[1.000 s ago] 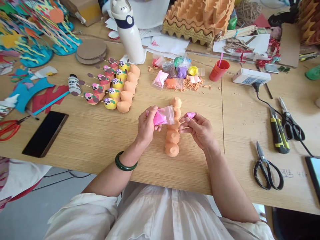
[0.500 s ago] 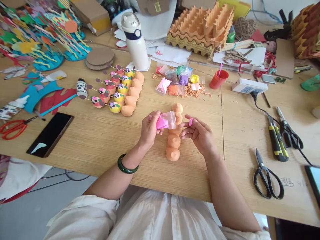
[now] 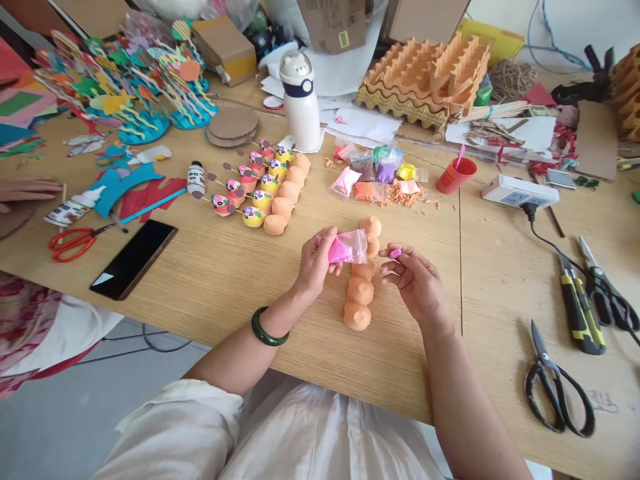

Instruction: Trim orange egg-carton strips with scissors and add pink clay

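Observation:
My left hand (image 3: 316,263) is closed on a clear plastic bag of pink modelling clay (image 3: 345,248), its open end pointing right. A small pinch of pink clay (image 3: 395,253) is held between the thumb and fingertips of my right hand (image 3: 413,277). Under and between the hands lies an orange strip of egg-carton cups (image 3: 359,291), bumps upward; the bag and left fingers cover part of it. Farther back on the left stand rows of egg-carton cups (image 3: 263,199), some covered in red and yellow with small decorations, others plain orange.
Bags of coloured clay (image 3: 370,175) and a red cup (image 3: 456,175) are behind my hands. To the right lie black-handled scissors (image 3: 557,387), a utility knife (image 3: 583,313) and a power strip (image 3: 520,192). A phone (image 3: 134,260) and another person's hand (image 3: 30,191) are on the left.
The view has swung left, so everything sits farther right and another person's hand has come into sight. My hands hold the same bag and clay pinch, nearly in place over the strip.

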Tool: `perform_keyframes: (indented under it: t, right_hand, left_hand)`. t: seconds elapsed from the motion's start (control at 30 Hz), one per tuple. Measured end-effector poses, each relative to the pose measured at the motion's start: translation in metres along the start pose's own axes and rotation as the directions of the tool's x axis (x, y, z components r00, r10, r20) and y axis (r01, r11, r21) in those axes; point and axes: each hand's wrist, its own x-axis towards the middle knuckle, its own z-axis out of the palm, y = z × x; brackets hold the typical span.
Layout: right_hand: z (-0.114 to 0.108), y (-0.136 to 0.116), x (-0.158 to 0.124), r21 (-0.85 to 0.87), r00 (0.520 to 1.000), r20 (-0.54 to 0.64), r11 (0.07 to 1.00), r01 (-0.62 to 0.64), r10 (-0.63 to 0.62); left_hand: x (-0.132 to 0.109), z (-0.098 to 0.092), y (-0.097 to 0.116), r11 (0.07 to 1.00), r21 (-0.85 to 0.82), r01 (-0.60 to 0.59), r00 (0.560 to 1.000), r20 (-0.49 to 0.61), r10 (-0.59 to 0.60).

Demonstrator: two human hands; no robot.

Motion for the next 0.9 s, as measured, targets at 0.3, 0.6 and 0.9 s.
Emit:
perform_keyframes:
  t: [0.3, 0.6, 0.9]
  right_hand:
    - [-0.001, 0.006, -0.001, -0.1, 0.998, 0.064, 0.995, -0.015, 0.021]
    - [0.005, 0.002, -0.005, -0.004, 0.998, 0.06, 1.0, 0.003, -0.003]
    - [0.01, 0.009, -0.012, -0.09, 0.994, 0.113, 0.996, 0.019, -0.009]
  left_hand:
    - [-0.001, 0.002, 0.002, 0.998, -0.056, -0.025, 0.997, 0.066, 0.029]
    - [-0.007, 0.005, 0.005, 1.0, 0.001, -0.025, 0.998, 0.054, 0.025]
    - [-0.019, 0.01, 0.001, 0.996, 0.05, -0.077, 0.992, 0.108, 0.072]
